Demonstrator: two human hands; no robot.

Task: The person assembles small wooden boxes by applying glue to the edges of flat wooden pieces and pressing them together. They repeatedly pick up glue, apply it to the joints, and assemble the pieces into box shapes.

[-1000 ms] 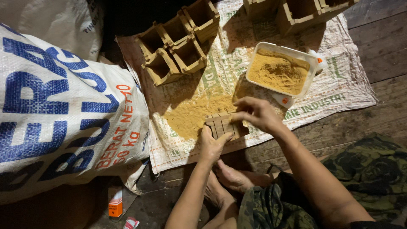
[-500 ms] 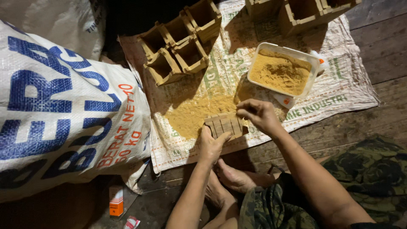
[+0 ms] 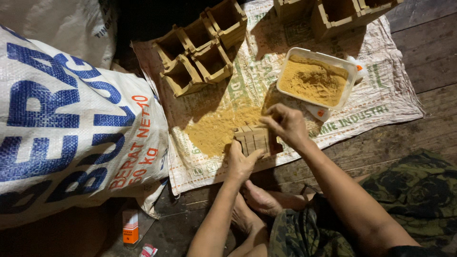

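Both hands at one small wooden box (image 3: 256,139) resting on a woven plastic sheet (image 3: 381,95) spread over the plank floor (image 3: 428,52). Left hand (image 3: 242,164) closed on the box's near side, thumb up against its slats. Right hand (image 3: 285,124) over the box's top, fingertips pinched together at its upper edge; impossible to tell whether anything sits between them. Just left of the box, touching it, a loose heap of yellow-brown powder (image 3: 216,127) on the sheet. Beyond the right hand, a white rectangular tub (image 3: 352,71) filled with the same powder. Farther back, a cluster of empty wooden boxes (image 3: 202,50), open tops up, more at the top edge. Left, a large white printed sack (image 3: 71,128) lying on its side. Near the bottom, a small orange carton (image 3: 130,227) on the floor. Bare foot (image 3: 259,200) tucked under the forearms.
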